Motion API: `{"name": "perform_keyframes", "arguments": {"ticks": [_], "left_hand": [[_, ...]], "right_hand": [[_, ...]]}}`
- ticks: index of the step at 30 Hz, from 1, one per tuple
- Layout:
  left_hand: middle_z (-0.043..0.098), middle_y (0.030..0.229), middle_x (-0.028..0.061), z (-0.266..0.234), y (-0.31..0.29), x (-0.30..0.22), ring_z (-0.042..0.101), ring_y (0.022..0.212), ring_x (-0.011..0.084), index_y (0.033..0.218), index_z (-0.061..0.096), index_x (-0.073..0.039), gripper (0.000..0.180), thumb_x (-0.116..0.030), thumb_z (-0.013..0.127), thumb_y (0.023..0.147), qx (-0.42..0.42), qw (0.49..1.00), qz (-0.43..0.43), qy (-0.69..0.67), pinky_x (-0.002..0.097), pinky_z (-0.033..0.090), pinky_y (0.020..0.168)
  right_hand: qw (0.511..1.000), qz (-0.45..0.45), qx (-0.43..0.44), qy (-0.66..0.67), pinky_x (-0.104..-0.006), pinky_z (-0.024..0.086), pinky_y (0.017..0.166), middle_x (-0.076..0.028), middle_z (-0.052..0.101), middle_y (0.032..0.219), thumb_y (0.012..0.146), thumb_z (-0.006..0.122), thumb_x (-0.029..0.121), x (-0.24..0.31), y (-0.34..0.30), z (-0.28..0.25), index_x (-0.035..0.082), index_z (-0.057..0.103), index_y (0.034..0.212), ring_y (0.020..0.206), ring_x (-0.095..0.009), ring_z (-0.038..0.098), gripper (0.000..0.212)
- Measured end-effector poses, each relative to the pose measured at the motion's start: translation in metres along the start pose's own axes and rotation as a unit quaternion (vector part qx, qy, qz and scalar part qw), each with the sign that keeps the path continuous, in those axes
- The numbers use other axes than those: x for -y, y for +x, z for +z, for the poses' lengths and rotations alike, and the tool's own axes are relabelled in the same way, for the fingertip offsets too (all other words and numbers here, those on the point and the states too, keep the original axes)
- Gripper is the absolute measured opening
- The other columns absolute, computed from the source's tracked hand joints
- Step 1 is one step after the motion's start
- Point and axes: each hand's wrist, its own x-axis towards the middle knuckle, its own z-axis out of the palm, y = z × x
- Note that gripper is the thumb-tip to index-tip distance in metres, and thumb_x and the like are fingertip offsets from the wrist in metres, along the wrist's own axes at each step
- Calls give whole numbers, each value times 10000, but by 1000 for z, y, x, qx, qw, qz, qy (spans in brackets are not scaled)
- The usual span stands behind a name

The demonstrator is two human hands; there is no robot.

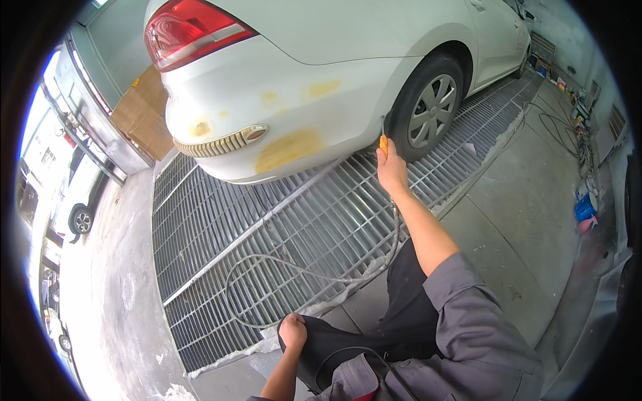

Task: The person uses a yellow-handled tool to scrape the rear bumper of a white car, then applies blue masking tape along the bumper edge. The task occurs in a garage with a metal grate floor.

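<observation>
My right hand (392, 167) reaches out and is closed around an orange air blow gun (384, 142) with a thin metal nozzle pointing up. A grey hose (394, 230) hangs from below that hand and loops over the floor. The nozzle is by the white car's rear wheel (428, 107), at the edge of the white bumper (361, 113). Yellowish filler patches (289, 151) mark the bumper, around a ribbed gold-coloured trim piece (221, 142). My left hand (293, 333) rests as a fist on my bent knee, with nothing visible in it.
Metal floor grating (267, 234) lies under the car and before me. Cardboard (140, 113) leans behind the bumper at left. Another white car (83, 194) stands outside the opening. Along the right wall are a blue can (586, 207) and a thin hose (558, 120).
</observation>
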Motion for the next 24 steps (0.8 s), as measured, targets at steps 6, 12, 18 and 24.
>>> {"name": "perform_keyframes", "arguments": {"ticks": [6,12,18,24], "left_hand": [[726,843,161,-4,-1,-1,713,840,404,754,681,-72,160,-60,564,862,5,1000,6,15,509,552,767],[726,847,160,-10,-7,3,712,845,404,759,678,-74,159,-70,569,875,-12,1000,7,9,511,551,772],[717,833,156,-17,-13,2,708,833,401,761,675,-73,151,-62,572,870,-24,1000,10,7,505,552,762],[717,830,156,-23,-19,4,710,829,398,751,675,-72,155,-60,574,868,-26,1000,0,0,504,553,757]], "right_hand": [[999,41,14,-12,-573,538,974,-327,721,1195,1115,517,412,3,4,4,100,378,1622,1138,-499,692,611],[998,57,12,-3,-573,546,954,-324,729,1176,1114,516,411,7,6,12,99,375,1626,1111,-502,701,616],[998,61,-21,18,-577,543,959,-327,732,1175,1113,512,414,11,7,16,95,391,1620,1108,-501,704,611],[998,44,-32,7,-588,533,973,-315,744,1145,1107,517,419,0,10,22,99,403,1608,1097,-510,703,605]]}}
